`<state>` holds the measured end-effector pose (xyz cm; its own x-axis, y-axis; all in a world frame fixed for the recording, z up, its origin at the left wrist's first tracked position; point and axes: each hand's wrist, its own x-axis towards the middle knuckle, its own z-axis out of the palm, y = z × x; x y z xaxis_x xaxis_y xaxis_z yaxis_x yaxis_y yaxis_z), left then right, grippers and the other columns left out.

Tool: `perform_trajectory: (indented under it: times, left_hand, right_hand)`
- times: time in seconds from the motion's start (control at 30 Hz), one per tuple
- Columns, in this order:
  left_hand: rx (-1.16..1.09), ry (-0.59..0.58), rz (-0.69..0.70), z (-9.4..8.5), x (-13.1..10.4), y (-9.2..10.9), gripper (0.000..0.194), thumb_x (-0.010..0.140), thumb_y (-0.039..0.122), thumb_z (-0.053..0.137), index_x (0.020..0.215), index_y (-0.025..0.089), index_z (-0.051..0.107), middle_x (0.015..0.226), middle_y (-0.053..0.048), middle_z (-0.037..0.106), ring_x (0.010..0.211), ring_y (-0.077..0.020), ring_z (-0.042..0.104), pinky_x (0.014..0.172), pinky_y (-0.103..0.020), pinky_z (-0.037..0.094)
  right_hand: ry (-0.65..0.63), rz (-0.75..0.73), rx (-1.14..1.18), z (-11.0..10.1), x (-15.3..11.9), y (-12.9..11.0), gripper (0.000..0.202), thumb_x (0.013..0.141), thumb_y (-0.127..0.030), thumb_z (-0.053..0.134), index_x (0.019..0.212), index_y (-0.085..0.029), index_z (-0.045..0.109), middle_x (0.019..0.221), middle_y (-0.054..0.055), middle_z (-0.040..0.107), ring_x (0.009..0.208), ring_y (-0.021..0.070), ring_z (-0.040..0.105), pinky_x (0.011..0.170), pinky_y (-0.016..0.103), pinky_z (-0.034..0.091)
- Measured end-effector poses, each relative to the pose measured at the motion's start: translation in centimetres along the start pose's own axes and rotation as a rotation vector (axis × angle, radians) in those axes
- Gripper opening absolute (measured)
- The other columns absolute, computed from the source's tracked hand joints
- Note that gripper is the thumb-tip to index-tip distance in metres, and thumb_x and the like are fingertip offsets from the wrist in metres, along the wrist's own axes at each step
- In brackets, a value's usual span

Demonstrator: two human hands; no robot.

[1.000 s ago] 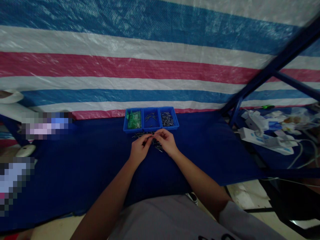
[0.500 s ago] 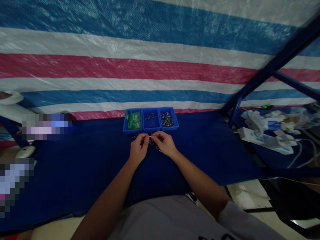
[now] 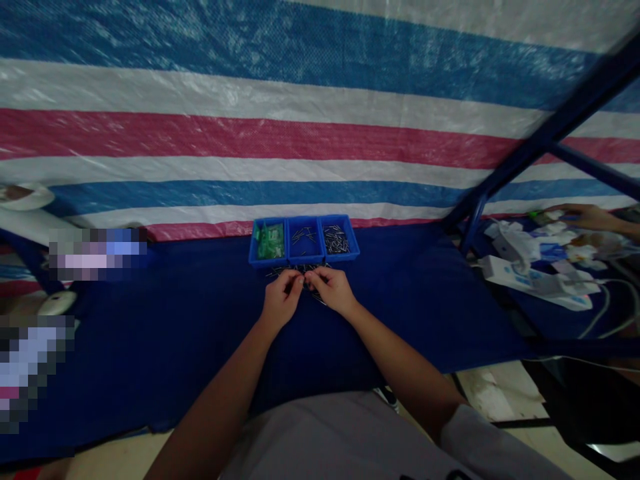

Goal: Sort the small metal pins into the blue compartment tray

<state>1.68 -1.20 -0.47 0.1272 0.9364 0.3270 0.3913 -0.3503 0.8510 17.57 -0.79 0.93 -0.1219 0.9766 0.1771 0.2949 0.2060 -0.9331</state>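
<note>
My left hand (image 3: 283,298) and my right hand (image 3: 334,291) meet fingertip to fingertip over the blue table. Both are closed in a pinch, and whatever sits between the fingers is too small to make out. Beneath and just beyond them lies a loose pile of thin metal pins (image 3: 320,299), like screws or nails, partly covered by my hands. Right behind stands a blue three-compartment tray (image 3: 305,258). Its left compartment holds a green plastic packet (image 3: 271,243), the middle a few thin pins (image 3: 303,235), the right many short dark metal pieces (image 3: 336,241).
A striped tarp (image 3: 320,140) hangs behind the blue table (image 3: 190,333). On the right, past a blue metal frame (image 3: 477,223), are a white power strip (image 3: 537,283), papers and cables. Another person's hand (image 3: 583,217) reaches in there. Pixelated areas cover the left side.
Another person's hand has come in at the far right, at the green-handled thing. My hands stay together over the pile, fingertips slightly shifted. The view has moved a little.
</note>
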Motion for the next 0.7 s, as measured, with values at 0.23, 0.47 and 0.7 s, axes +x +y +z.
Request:
perform_trajectory:
  times: [0.23,0.47,0.7]
  left_hand:
    - [0.032,0.003,-0.043,0.1,0.0,-0.2,0.027,0.094,0.036,0.044,0.093,0.017,0.063,0.063,0.002,0.058,0.056,-0.0097,0.053,0.058,-0.021,0.041]
    - [0.027,-0.002,-0.074,0.2,0.0,0.0,0.029,0.094,0.037,0.042,0.093,0.018,0.064,0.058,0.003,0.054,0.052,-0.0100,0.052,0.056,-0.021,0.040]
    - [0.047,-0.012,-0.069,0.1,0.1,0.0,0.029,0.094,0.037,0.042,0.093,0.018,0.064,0.062,0.003,0.057,0.056,-0.0101,0.053,0.058,-0.022,0.041]
  right_hand:
    - [0.188,0.192,0.166,-0.8,1.0,0.5,0.052,0.083,-0.063,0.052,0.059,-0.017,0.061,0.047,-0.002,0.052,0.042,0.0092,0.046,0.046,0.022,0.036]
    - [0.312,0.185,0.234,-2.6,1.9,0.7,0.058,0.087,-0.062,0.045,0.115,-0.015,0.064,0.065,0.001,0.064,0.046,0.0110,0.051,0.046,0.023,0.040]
    - [0.005,-0.154,-0.304,-2.0,1.0,0.9,0.018,0.085,-0.025,0.061,0.099,-0.019,0.071,0.082,0.004,0.070,0.074,0.0161,0.061,0.072,0.029,0.048]
